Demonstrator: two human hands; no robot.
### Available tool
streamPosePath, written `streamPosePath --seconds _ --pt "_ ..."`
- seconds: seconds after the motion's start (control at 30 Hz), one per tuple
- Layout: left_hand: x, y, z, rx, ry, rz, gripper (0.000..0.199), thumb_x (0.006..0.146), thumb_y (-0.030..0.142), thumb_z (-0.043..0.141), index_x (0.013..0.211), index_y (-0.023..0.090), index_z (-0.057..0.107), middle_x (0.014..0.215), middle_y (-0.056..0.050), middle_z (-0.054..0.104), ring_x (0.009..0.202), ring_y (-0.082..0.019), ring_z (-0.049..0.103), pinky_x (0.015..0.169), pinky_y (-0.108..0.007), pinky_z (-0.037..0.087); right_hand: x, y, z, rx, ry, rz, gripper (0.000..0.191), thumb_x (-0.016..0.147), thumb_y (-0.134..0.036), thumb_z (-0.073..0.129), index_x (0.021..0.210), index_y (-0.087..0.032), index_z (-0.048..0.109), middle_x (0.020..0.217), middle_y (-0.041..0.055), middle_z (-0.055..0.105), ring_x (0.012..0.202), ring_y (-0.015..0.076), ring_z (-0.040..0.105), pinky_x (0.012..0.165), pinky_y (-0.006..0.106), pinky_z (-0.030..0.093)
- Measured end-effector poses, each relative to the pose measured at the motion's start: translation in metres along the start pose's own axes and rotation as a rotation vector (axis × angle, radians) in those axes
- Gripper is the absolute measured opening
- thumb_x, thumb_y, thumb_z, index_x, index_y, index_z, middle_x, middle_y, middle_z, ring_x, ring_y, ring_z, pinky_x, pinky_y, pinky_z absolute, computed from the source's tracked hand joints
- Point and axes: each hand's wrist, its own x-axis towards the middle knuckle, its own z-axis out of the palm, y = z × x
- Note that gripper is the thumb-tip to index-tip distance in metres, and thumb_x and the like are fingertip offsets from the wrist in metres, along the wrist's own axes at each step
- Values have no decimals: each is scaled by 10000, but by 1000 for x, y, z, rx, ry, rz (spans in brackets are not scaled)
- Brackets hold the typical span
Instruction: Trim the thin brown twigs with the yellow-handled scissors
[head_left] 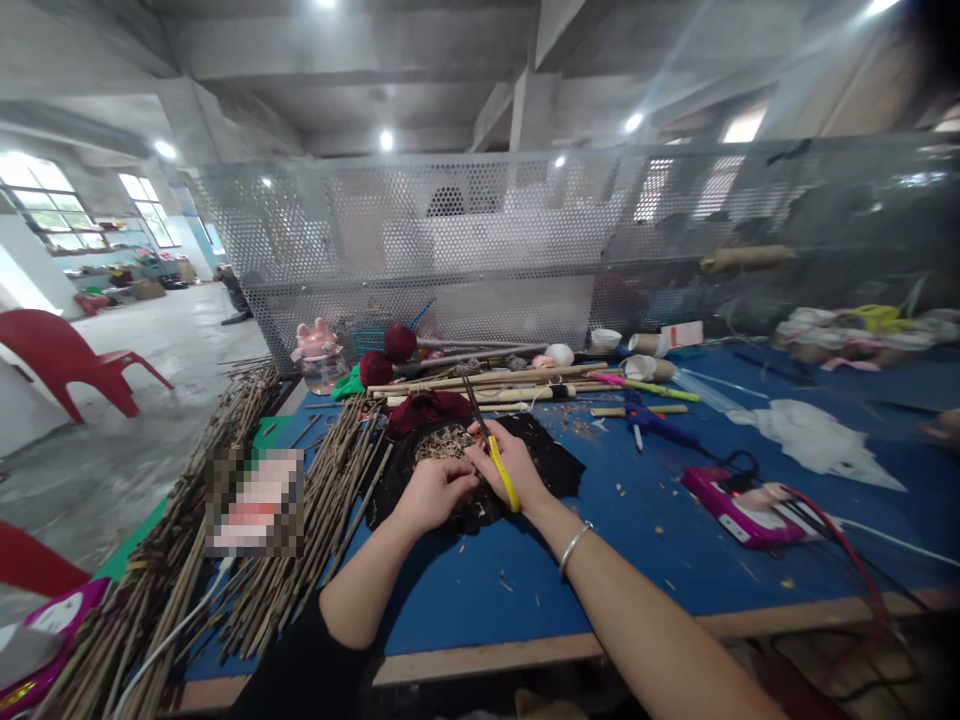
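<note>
Yellow-handled scissors (504, 474) are in my right hand (517, 468), their dark blades pointing up and away. My left hand (437, 492) is beside it, fingertips pinched together close to my right fingers; whatever is between them is too small to tell. Both hands are over a black cloth (551, 452) spread on the blue table. Small brown plant clippings (444, 443) are heaped on the cloth, just beyond my left hand. A dark red cloth (431, 408) lies behind the heap.
Bundles of thin sticks (300, 540) cover the table's left side. Behind are wooden rods (480, 384) and dark red balls (400, 344). To the right lie a blue glue gun (660, 424), a pink power strip (739, 508) with cables, and a plastic bag (817, 440). A mesh screen (450, 250) stands behind.
</note>
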Motion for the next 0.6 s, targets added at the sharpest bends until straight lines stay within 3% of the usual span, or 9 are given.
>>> streamPosePath --seconds 0.13,0.27,0.6 --pt "4 -3 7 -330 183 -132 304 737 362 580 891 125 693 620 -24 650 482 -102 526 470 -199 409 -1 0 0 -60 0 -32 422 733 -350 598 1097 -185 461 753 -10 552 601 115 514 578 228 427" --pt "7 -1 5 -513 369 -113 359 673 366 653 925 112 685 782 -62 692 624 -138 602 580 -235 481 -1 2 -1 -218 -55 -109 558 677 -401 670 1140 -194 438 1031 71 541 879 188 541 777 311 442" --pt "5 1 6 -474 369 5 314 707 287 638 968 118 681 845 -59 706 688 -155 633 706 -279 512 -1 6 2 -332 -154 -182 670 650 -516 681 1177 -193 422 1111 107 517 1006 251 488 880 399 400"
